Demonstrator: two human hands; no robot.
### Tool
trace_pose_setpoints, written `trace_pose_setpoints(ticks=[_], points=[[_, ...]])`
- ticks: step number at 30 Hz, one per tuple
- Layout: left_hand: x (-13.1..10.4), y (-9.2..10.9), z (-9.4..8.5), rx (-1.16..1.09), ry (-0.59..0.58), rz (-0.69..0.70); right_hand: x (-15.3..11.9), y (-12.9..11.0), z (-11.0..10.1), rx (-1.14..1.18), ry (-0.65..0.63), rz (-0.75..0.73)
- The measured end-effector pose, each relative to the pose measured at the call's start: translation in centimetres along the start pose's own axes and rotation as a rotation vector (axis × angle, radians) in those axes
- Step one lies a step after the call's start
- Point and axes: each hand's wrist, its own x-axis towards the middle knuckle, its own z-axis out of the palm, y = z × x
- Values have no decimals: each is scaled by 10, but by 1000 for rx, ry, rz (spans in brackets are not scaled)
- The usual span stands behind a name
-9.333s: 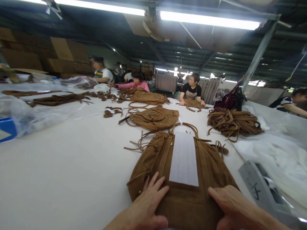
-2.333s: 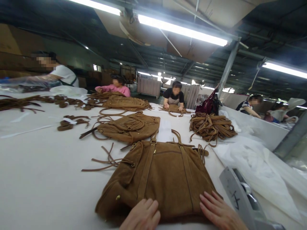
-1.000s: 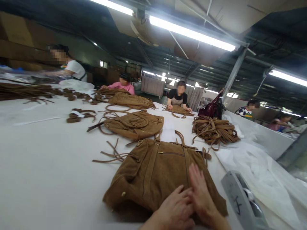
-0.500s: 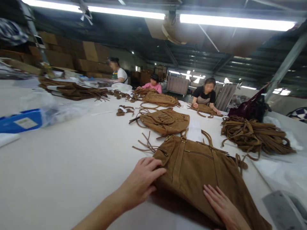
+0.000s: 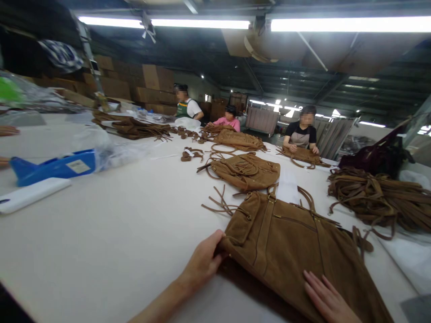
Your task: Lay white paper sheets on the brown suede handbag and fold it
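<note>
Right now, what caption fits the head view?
Left hand grips a brown bag's edge; right hand rests on it.

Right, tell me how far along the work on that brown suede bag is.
Done: the brown suede bag lies flat on the white table, zipper pocket up, handles pointing away. In hand: the left hand grips its left edge, the right hand presses flat on its near end. Left: another suede bag and a strap pile lie beyond, untouched.
</note>
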Motion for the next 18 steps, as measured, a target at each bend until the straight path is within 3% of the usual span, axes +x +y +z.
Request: trace_pose_setpoints(ticks=[3, 8, 13, 15, 18], points=[[7, -6, -10, -36, -77, 23, 5, -4, 0, -65, 64, -18], [0, 4, -23, -81, -135, 8, 11, -5, 0, -86, 113, -42], [-12, 14, -1, 51, 32, -220, 8, -5, 2, -53, 128, -52], [-10, 12, 10, 89, 79, -208, 7, -5, 0, -41, 102, -40], [-3, 4, 16, 79, 54, -150, 9, -6, -3, -54, 61, -28]])
